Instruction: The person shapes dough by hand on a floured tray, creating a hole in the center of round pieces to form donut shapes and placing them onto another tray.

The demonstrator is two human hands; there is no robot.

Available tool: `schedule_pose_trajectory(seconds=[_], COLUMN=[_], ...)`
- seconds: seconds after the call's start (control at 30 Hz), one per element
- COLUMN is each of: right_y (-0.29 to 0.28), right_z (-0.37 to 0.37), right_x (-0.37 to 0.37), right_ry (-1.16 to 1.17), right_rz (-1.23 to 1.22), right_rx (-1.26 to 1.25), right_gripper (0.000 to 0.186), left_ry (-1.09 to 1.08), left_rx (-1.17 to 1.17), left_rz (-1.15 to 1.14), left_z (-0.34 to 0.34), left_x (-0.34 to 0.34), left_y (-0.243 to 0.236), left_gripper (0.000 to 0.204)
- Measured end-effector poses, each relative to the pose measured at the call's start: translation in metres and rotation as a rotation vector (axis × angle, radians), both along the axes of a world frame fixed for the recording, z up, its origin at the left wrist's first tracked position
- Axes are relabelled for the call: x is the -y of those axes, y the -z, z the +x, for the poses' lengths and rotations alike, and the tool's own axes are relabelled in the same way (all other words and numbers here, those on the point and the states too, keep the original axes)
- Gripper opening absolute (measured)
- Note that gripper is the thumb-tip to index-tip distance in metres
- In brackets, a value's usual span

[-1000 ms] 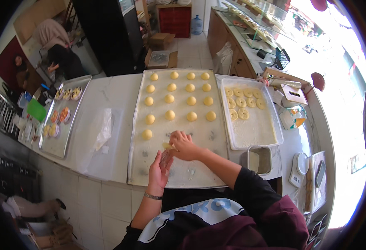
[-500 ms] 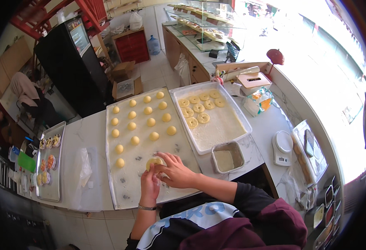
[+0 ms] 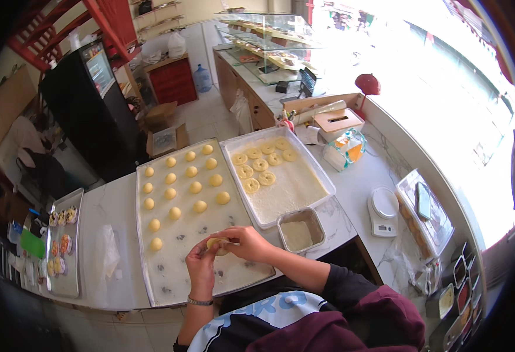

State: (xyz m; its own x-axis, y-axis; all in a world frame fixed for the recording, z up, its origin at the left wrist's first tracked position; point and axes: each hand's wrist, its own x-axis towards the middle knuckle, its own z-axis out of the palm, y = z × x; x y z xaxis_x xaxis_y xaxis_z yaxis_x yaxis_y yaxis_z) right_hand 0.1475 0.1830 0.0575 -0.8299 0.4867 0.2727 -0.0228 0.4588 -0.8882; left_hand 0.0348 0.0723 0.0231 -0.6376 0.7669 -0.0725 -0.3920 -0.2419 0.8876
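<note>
From where I stand, the person has both bare hands up together over the near part of a big baking tray [image 3: 178, 276]. A small piece of yellow dough [image 3: 213, 243] sits between them, partly hidden by the fingers. The left hand [image 3: 201, 258] holds it from below and the left, its grip narrow, fingertips on the dough. The right hand [image 3: 244, 242] comes in from the other side, its fingers closed in a pinch on the same piece.

On the tray, round dough balls [image 3: 195, 187] stand in four lines toward the far end, well spaced, with one ball nearest the left hand. Dark smudges [image 3: 203, 229] mark the bare part under the hands.

Just right of the tray is a white plastic tub [image 3: 287, 196], flat dough rings [image 3: 260, 165] gathered at its far end. A metal tin [image 3: 298, 234] stands by the tub's near corner, close to the right hand. Further right I see a white scale [image 3: 383, 212], then a clear box [image 3: 409, 214] with a phone [image 3: 423, 201] lying on it.
</note>
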Motion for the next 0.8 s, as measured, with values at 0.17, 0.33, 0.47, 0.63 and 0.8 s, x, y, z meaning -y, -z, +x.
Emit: schedule_pose_trajectory(seconds=[0.17,0.33,0.47,0.63,0.8], right_y=[0.004,0.005,-0.001,0.0,-0.001], right_z=[-0.001,0.002,0.0,-0.007,-0.01], right_x=[-0.005,-0.002,-0.003,0.004,0.005], right_ry=[-0.002,-0.119,-0.08,-0.156,-0.187], right_rz=[-0.435,-0.39,-0.479,-0.53,-0.465], right_rx=[0.023,0.036,0.057,0.088,0.044], right_gripper=[0.025,0.027,0.028,0.025,0.023], left_ry=[0.078,0.058,0.121,-0.027,0.098], left_rx=[0.211,0.177,0.186,0.147,0.149], left_rz=[0.035,-0.033,-0.005,-0.057,-0.007], left_z=[-0.007,-0.004,-0.002,-0.004,-0.006], left_x=[0.008,0.014,0.016,0.029,0.028], left_y=[0.007,-0.003,-0.005,-0.004,0.001], left_gripper=[0.027,0.025,0.023,0.022,0.022])
